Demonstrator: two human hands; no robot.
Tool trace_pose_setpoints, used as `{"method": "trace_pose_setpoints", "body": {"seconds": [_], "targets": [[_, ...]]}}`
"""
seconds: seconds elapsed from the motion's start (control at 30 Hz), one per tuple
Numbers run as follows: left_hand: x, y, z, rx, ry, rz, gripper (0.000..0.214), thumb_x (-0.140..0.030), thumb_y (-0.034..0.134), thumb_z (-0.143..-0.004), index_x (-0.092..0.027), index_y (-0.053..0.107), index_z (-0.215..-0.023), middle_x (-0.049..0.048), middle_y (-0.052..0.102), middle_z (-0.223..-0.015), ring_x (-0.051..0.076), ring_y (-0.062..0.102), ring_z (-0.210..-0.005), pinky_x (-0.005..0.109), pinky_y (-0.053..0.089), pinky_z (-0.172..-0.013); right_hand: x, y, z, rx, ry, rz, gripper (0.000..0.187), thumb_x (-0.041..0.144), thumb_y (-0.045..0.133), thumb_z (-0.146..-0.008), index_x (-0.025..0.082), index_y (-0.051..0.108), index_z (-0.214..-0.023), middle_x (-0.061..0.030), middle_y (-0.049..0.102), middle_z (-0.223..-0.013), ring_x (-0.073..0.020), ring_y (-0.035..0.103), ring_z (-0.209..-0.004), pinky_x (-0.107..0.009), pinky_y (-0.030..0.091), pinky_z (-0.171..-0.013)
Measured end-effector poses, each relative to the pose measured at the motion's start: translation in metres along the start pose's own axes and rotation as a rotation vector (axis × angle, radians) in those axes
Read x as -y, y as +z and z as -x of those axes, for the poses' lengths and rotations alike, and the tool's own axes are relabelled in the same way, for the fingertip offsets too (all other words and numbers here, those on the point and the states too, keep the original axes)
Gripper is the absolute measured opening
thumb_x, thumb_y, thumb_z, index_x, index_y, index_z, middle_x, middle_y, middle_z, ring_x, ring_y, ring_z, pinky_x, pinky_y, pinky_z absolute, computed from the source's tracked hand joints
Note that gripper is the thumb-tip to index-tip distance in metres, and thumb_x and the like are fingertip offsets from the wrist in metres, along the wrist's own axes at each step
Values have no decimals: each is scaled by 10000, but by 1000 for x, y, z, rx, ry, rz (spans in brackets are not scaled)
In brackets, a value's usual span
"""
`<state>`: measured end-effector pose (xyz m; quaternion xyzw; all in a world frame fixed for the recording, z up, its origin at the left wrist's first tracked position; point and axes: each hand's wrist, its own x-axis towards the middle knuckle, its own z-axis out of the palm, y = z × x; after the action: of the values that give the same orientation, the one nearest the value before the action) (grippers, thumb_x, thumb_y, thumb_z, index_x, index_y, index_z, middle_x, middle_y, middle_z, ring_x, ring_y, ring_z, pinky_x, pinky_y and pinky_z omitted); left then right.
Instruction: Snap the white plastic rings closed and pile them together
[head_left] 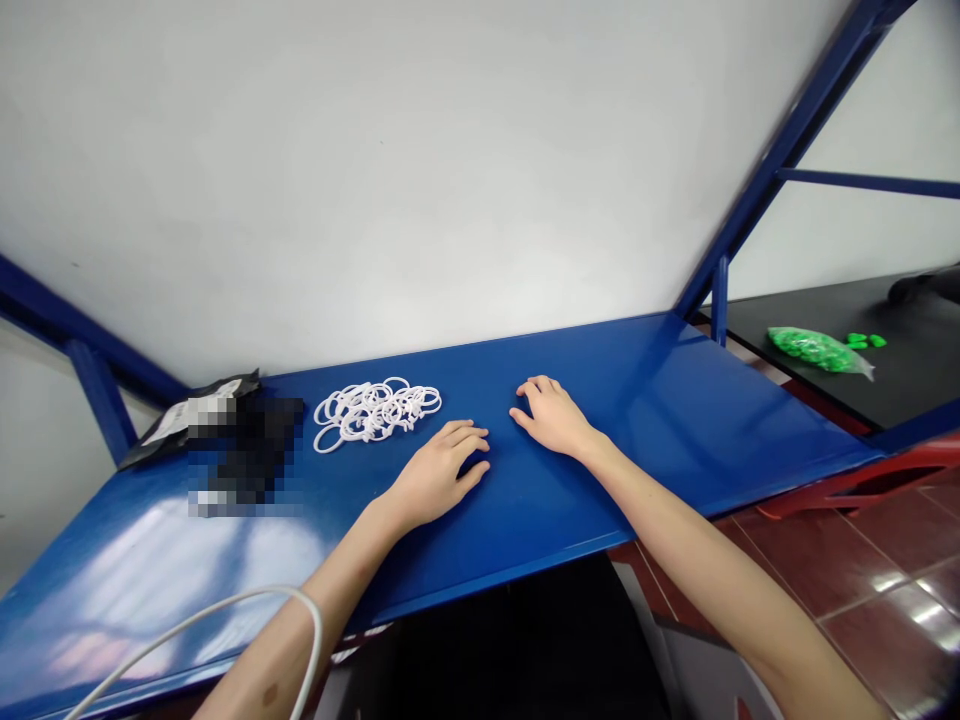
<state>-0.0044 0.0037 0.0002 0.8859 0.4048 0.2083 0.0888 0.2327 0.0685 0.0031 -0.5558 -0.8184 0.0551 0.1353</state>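
Both of my hands rest on the blue tabletop (pixel 517 520) with nothing in them. My left hand (pixel 439 470) lies palm down, its fingers loosely spread and pointing right. Just beyond and to the left of it is a tangled pile of white ring-shaped loops (pixel 375 408), apart from the fingers. My right hand (pixel 551 415) lies farther back and to the right, palm down, fingers slightly curled and apart. No object touches it besides the tabletop.
A black plastic mailer bag (pixel 247 385) with a white label lies at the left, partly pixelated. A white cable (pixel 247 592) loops over my left forearm. Blue frame bars (pixel 795 140) rise at both sides. On a black table at right sits a bag of green pieces (pixel 817 350).
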Motion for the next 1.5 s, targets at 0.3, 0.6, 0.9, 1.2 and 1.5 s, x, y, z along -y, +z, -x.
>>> {"method": "trace_pose_setpoints", "body": {"seconds": [0.3,0.6,0.9,1.2,1.5], "targets": [[44,-34,13,-342,-267,-500,236,-328,566,-959,-172,679,-1096,135,688,-1053,328,573,-1024,471,482,-930,3,-8,2,59,11,-23,441,390,522,-1015,108,598,-1344,-228,529,-1445,-381,453,-1402,-515,391,-1148],[54,-33,20,-264,-354,-588,147,-298,588,-932,-182,678,-929,118,715,-967,352,570,-1010,470,456,-865,3,-8,2,72,12,-33,449,387,532,-1014,100,591,-1355,-241,510,-1462,-391,430,-1423,-524,378,-1155],[8,-23,4,-385,-272,-1,80,-273,569,-931,-214,618,-955,47,687,-933,222,609,-908,338,484,-775,26,-4,9,-111,-310,-368,292,311,616,-981,194,600,-1247,-120,608,-1282,-265,588,-1206,-455,490,-1062],[-5,-15,2,-170,-359,669,202,-405,543,-982,-215,593,-1029,17,651,-950,147,620,-813,288,510,-727,46,-4,18,-169,-482,-558,149,257,612,-986,203,646,-1121,-75,716,-1133,-227,643,-1088,-399,532,-959],[-4,-13,-2,-238,-430,736,190,-398,605,-938,-213,597,-978,11,647,-957,125,620,-748,266,530,-679,45,-2,16,-171,-419,-598,90,270,630,-993,211,680,-1039,-39,748,-982,-185,686,-923,-324,530,-842]]}}
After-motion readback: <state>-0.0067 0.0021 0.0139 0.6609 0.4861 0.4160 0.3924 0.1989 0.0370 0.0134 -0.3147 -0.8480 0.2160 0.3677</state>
